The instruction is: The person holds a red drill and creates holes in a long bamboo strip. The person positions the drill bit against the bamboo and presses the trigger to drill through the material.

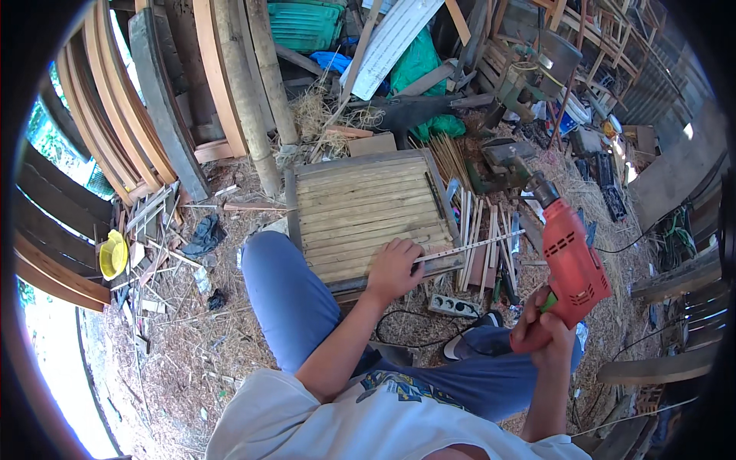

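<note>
My right hand (541, 326) is wrapped round the handle of a red power drill (571, 257), with a finger by its green trigger. The drill's chuck points up and away from me; I cannot make out a bit. In my left hand (395, 268), closed and resting over the near edge of a low slatted wooden table (360, 203), is one end of a thin pale strip (475, 245). Small dark dots, like holes, run along the strip, which reaches out to the right toward the drill.
Several thin wooden sticks (491, 211) lie right of the table. A power strip (454, 306) with a black cord sits by my foot. A green metal machine (498, 157) stands beyond. Planks and bamboo poles (238, 92) lean at the far left, near a yellow bowl (113, 255). Shavings cover the ground.
</note>
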Motion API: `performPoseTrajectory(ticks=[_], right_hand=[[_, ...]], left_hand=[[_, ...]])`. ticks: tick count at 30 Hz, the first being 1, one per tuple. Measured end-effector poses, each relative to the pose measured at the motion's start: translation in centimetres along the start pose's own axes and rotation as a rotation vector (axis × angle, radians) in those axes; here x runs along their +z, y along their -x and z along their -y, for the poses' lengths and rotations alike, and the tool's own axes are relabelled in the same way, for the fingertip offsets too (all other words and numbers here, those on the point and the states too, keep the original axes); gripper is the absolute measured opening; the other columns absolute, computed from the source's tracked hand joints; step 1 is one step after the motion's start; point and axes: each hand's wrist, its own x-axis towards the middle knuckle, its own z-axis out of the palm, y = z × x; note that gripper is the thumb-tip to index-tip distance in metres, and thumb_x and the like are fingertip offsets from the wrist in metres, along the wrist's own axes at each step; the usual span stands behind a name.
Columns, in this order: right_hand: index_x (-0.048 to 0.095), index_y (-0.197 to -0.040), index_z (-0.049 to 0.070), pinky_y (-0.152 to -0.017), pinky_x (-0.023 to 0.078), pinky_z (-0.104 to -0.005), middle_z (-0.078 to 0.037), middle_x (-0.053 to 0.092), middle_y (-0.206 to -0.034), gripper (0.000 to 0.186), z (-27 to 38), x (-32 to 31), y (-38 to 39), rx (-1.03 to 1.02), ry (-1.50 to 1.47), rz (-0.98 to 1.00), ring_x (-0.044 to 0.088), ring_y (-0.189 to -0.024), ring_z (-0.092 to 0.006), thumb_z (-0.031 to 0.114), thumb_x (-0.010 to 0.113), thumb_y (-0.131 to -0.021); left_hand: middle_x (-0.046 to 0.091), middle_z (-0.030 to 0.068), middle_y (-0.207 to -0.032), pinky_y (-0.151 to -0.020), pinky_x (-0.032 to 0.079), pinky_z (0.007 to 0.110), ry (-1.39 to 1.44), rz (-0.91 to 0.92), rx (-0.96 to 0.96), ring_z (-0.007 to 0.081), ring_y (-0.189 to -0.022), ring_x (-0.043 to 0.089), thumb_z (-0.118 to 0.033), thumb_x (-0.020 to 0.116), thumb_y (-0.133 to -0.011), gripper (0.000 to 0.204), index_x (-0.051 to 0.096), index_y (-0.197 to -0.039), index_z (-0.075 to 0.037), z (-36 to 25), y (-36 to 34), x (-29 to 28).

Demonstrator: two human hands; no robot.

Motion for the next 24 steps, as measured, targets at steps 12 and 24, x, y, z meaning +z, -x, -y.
performPoseTrajectory(ticks=[12, 24], right_hand=[[0.059, -0.131, -0.002, -0.045, 0.05, -0.0359, -0.014, 0.068, -0.097, 0.045, -2.5, 2.2, 4.1, 0.122, 0.246, -0.202, 0.059, -0.047, -0.0219, 0.0, 0.067, -0.087], [0.06, -0.129, -0.001, -0.043, 0.05, -0.034, -0.012, 0.065, -0.089, 0.04, -2.0, 2.2, 5.1, 0.313, 0.19, -0.119, 0.059, -0.046, -0.0212, -0.001, 0.068, -0.089]], left_hand=[[0.07, 0.0096, -0.112, -0.101, 0.053, 0.051, 0.007, 0.001, -0.016, 0.0344, -0.116, 0.067, -0.026, 0.077, -0.094, 0.02, 0.076, -0.109, -0.012, 0.6, 0.7, 0.4], [0.071, 0.009, -0.112, -0.103, 0.052, 0.05, 0.057, 0.006, -0.039, 0.0338, -0.117, 0.066, -0.021, 0.078, -0.094, 0.017, 0.079, -0.108, -0.012, 0.6, 0.8, 0.4]])
